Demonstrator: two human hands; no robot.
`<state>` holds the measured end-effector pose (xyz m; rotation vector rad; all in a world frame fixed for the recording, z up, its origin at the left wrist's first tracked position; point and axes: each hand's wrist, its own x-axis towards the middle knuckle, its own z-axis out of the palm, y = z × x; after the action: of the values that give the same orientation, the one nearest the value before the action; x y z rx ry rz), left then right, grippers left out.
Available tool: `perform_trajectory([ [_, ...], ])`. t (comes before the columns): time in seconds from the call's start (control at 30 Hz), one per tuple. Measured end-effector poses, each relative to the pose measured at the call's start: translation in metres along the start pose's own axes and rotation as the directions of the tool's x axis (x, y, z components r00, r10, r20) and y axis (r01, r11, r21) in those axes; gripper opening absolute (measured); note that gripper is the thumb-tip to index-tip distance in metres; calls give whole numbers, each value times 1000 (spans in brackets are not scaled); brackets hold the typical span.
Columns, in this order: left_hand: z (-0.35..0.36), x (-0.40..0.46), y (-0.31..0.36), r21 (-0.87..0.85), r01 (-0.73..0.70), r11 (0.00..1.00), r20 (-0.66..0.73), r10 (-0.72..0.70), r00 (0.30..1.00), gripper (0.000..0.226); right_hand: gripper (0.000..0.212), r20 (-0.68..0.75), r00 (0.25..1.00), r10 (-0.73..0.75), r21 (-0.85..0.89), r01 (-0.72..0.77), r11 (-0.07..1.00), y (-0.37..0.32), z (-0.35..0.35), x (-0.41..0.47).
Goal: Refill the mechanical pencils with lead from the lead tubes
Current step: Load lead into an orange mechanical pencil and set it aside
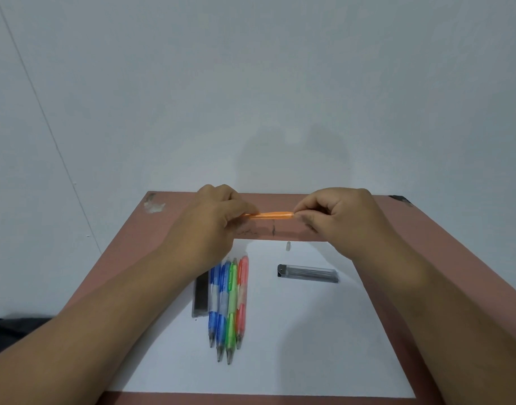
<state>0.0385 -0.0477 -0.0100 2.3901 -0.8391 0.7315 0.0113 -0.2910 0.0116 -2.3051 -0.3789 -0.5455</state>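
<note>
Orange pencil (270,215) held level, lying left-right above counter (397,229), left hand (212,220) gripping one end, right hand (338,217) fingers (302,210) pinching the other.

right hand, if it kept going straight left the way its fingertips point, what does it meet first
Most likely the orange pencil, whose end the right hand already pinches; further along that line is the left hand holding the other end. Depth is hard to judge from this single view.

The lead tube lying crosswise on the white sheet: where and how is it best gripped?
Pinch the lead tube across its clear middle, from above, fingers on its far and near long sides. It lies flat with bare paper all round, the right hand nearest.
</note>
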Motion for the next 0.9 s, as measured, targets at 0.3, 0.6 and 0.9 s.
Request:
perform_trajectory([
  [0.3, -2, 1, -13, 45, 114, 992, -1, -114, 994, 29, 14, 107, 986, 126, -126, -113, 986, 6, 8, 1],
  [0.6, 2, -1, -30, 68, 146, 987, 13, -147, 989, 33, 10, 285, 940, 185, -257, -111, 960, 8, 18, -3],
  [0.9, 5, 1, -28, 18, 178, 984, 43, -179, 983, 30, 15, -40, 985, 170, 108, -165, 980, -1, 12, -2],
])
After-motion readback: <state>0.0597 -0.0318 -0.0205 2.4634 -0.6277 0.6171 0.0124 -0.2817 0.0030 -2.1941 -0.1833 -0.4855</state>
